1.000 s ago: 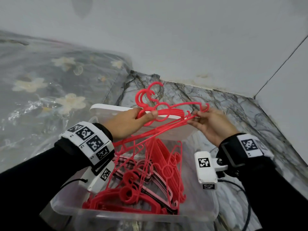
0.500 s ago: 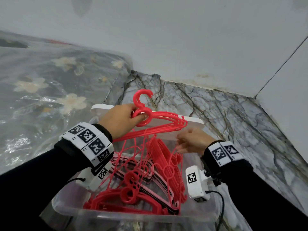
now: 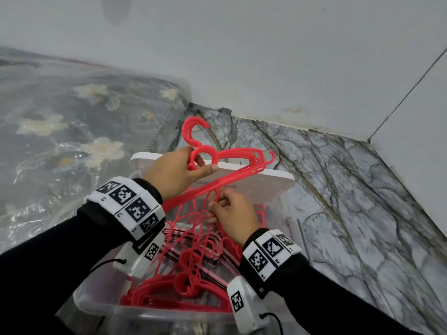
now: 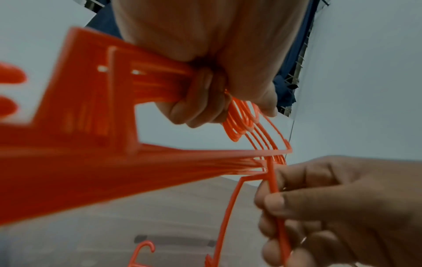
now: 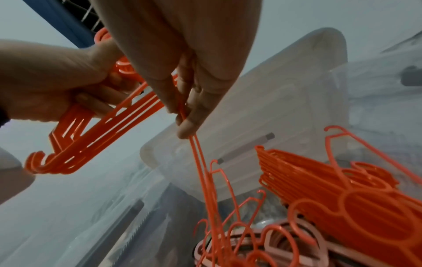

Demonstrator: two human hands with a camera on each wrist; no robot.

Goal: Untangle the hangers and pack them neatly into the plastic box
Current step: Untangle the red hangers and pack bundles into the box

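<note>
Marble-veined floor at a white wall corner; clear plastic box with its white lid propped at the far side
Left hand clamped round the necks of a bunch of red hangers, hooks up, long axis sloping from upper right to lower left above the box. Right hand pinches thin bars of tangled hangers hanging into the box. More hangers lie stacked inside
</note>
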